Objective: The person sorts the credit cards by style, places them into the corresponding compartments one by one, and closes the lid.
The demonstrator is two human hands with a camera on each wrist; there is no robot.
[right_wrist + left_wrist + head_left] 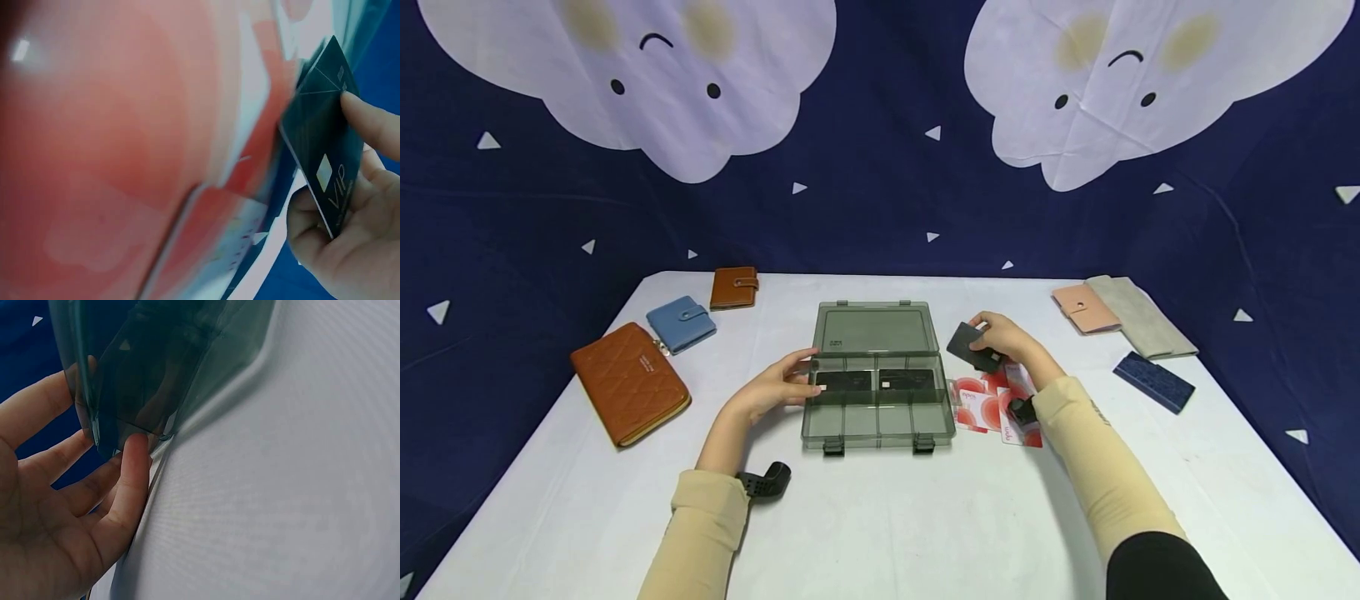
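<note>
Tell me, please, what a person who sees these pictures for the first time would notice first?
Probably the open smoky plastic box in the middle of the white table, with two dark cards inside. The left hand touches its left side, and the right hand holds a dark card just right of it, above red and white cards. Wallets lie at both sides.

Wallets (628, 382) lie left of box (877, 417), cards (992, 408) right

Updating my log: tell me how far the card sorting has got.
Done: two dark cards lie in the open organizer box. In hand: the right hand pinches a black VIP card; the left hand steadies the box. Left: red-and-white cards beside it.
</note>
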